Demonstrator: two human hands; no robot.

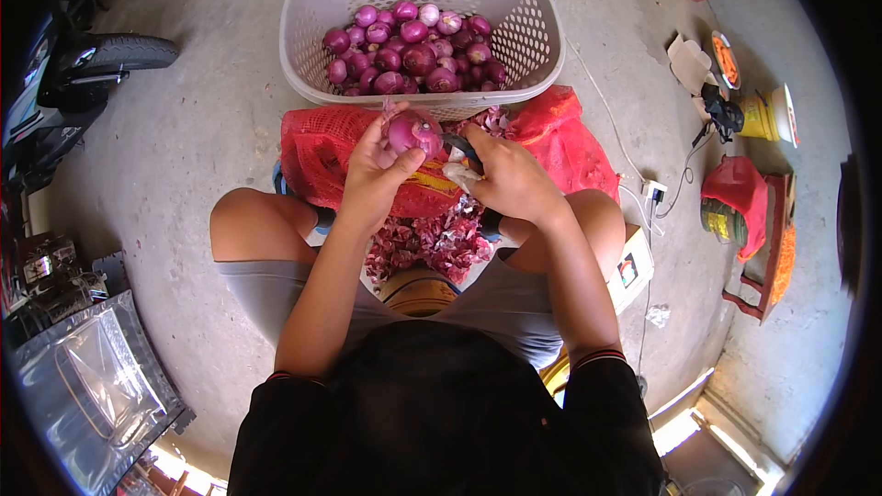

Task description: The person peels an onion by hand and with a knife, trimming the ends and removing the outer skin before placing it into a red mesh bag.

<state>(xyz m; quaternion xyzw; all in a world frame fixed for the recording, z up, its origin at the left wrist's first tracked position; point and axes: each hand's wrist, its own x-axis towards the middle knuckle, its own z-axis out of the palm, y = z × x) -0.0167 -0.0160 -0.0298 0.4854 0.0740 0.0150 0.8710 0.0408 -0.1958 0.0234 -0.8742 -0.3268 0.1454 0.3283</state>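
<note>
My left hand [375, 168] is closed around a red onion [415, 135], with the thumb along its lower side. Loose skin sticks up at the onion's upper left. In my right hand [508, 173] is a small knife [459, 144] with a dark handle, its blade end close to the onion's right side; the fingers partly cover it. Something pale and crumpled [462, 177] shows by the right fingers. Just beyond my hands, a grey plastic basket [308, 64] holds many red onions [420, 59]. Below lie red mesh bags [317, 142] and a heap of onion skins [427, 253].
A motorbike wheel [129, 52] is at the left, with a shiny plastic-covered thing [101, 377] nearer. Along the right wall are a yellow bucket [759, 118], a red cloth [742, 193] over a round container, a wooden stool [770, 248] and cables with a socket [654, 191].
</note>
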